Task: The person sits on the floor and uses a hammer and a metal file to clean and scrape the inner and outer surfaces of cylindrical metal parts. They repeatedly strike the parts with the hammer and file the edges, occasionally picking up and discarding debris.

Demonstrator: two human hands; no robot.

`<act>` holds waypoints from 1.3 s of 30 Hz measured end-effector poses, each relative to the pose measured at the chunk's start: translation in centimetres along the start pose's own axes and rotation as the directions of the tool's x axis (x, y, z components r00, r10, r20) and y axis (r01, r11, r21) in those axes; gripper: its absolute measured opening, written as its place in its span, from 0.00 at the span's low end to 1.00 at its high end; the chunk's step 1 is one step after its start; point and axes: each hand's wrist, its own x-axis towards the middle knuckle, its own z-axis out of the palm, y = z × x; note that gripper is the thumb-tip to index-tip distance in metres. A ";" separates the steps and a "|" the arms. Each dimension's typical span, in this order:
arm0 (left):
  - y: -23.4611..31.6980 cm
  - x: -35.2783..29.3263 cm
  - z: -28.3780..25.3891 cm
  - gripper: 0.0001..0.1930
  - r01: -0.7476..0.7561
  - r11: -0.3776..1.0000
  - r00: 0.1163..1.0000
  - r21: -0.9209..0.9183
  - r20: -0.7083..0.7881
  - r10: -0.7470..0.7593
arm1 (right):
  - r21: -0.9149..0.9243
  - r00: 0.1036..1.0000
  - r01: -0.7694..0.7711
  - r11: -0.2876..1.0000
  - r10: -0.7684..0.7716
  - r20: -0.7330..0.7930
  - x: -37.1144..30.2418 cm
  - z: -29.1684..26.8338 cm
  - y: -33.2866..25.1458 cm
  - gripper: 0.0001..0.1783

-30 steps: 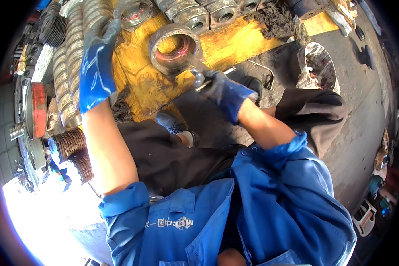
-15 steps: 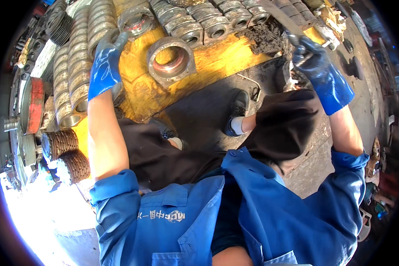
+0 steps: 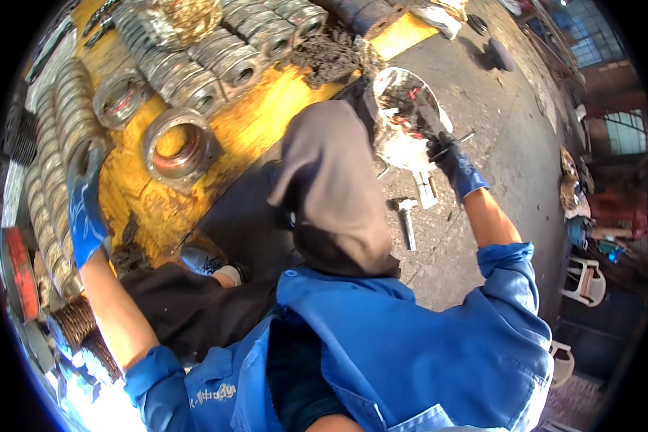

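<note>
My left hand [image 3: 86,209], in a blue rubber glove, rests against a row of ribbed metal cylinders [image 3: 72,108] at the left. Its fingers are apart, with nothing seen in them. To its right, on the yellow surface, stands a flanged metal ring [image 3: 178,147] with a reddish inner wall. My right hand [image 3: 455,164], gloved in dirty blue, is closed round a flat-bladed scraper [image 3: 430,114]. The blade lies over a white-rimmed container [image 3: 389,140] with dark grime and red bits inside. A thin rod end [image 3: 468,135] shows beside that hand.
A hammer [image 3: 407,222] lies on the grey floor near my right knee. Dark greasy scrapings [image 3: 327,57] are heaped at the yellow surface's far edge. More metal cylinders [image 3: 230,61] line the back. White plastic chairs [image 3: 587,282] stand at the far right.
My view has turned right. My right hand has come down from the far edge with the scraper, over to the container. The left hand stays by the cylinders.
</note>
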 end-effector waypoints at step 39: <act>-4.8 2.4 4.1 0.21 -0.182 0.952 0.983 -0.247 -0.078 0.168 | -0.824 0.778 0.515 0.237 -0.533 0.333 -7.5 0.4 8.9 0.21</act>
